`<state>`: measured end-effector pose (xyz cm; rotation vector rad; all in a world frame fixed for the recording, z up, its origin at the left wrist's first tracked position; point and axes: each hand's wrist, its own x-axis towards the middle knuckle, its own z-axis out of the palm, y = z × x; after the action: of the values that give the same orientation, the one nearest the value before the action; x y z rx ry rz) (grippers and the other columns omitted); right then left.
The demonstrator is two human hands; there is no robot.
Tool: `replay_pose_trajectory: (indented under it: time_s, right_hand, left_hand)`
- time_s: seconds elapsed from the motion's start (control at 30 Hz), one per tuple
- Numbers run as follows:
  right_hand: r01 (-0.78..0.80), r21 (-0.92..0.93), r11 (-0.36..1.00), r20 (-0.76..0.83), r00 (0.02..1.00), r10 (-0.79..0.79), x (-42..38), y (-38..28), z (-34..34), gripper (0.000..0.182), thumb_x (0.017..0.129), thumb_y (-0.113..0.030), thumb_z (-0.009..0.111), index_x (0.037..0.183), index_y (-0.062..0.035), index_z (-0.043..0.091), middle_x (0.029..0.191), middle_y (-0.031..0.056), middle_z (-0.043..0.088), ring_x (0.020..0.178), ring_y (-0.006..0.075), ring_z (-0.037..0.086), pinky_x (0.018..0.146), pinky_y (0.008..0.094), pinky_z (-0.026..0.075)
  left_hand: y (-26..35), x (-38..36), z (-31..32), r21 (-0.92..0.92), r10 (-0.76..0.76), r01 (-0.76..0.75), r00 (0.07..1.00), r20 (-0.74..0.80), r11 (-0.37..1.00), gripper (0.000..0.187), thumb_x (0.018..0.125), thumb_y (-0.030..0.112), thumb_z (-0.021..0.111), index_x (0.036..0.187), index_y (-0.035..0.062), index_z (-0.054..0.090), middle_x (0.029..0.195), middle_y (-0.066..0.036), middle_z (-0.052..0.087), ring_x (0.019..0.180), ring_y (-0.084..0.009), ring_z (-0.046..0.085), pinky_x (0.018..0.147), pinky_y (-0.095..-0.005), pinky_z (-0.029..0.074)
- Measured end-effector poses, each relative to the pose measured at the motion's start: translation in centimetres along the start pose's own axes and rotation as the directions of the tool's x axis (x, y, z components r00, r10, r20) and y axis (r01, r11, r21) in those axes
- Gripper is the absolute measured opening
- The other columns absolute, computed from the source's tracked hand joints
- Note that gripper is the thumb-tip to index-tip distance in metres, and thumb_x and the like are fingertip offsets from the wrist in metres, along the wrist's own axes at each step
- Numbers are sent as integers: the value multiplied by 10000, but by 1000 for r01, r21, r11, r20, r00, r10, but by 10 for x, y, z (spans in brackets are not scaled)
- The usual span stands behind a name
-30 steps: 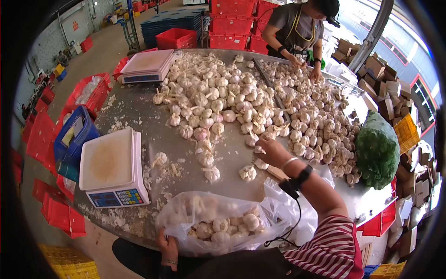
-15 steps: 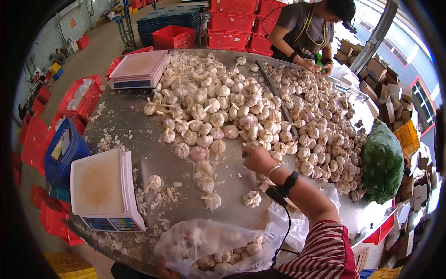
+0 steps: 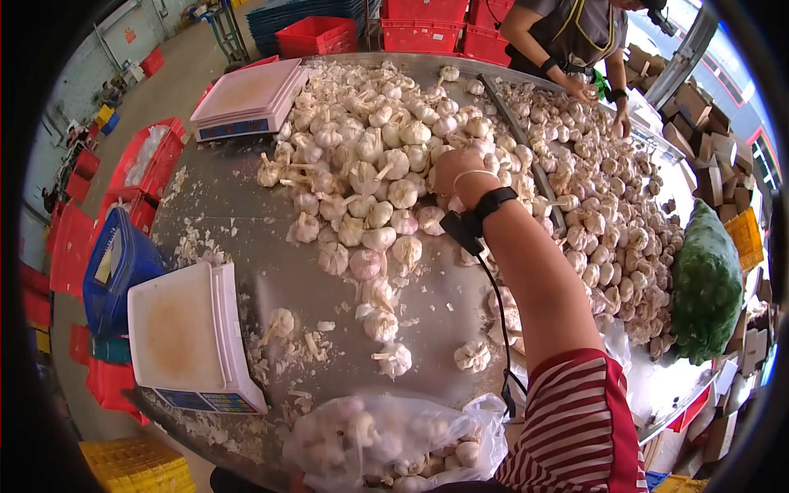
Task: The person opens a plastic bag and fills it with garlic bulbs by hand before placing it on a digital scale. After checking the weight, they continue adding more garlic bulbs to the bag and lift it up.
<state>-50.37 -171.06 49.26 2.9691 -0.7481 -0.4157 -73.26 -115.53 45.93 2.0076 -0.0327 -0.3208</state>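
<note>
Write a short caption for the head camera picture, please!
Right hand reaching into the heap of white garlic bulbs on the steel table, clear plastic bag of garlic near its edge.

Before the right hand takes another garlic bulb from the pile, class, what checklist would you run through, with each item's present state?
1. Right hand is over the garlic pile: ok.
2. Right hand has closed on a bulb: cannot tell.
3. Plastic bag at the table edge has garlic in it: ok.
4. Left hand steadies the bag: cannot tell, out of view.
5. Co-worker's hands are apart from the reach: ok.
6. Scale platform is bare: ok.
</note>
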Motion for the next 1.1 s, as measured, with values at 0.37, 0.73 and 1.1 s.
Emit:
replay_pose_trajectory:
  time_s: [0.37,0.73,1.1]
  right_hand:
    - [11,241,970,10,1000,-13,-55,22,33,709,755,-494,687,1331,-149,461,1077,167,649,1011,348,616,874,421,491]
    - [-35,459,888,-181,975,132,-145,11,60,576,768,-246,626,1316,-158,474,1027,205,647,972,357,619,828,427,497]
    - [75,772,631,-327,898,294,-237,28,72,280,732,-197,599,979,-95,681,897,127,691,833,297,657,759,368,513]
  left_hand:
    - [-13,-13,-6,-50,62,-63,998,-12,997,179,805,92,548,906,-33,625,819,-78,636,759,-165,609,714,-317,493]
    - [-57,-17,-13,99,153,-140,979,-137,985,247,797,120,567,969,-54,603,781,-149,643,723,-218,633,668,-347,487]
    - [-54,-17,-26,20,66,-66,998,16,998,254,826,3,486,1058,-34,583,771,-82,624,676,-156,599,631,-285,488]
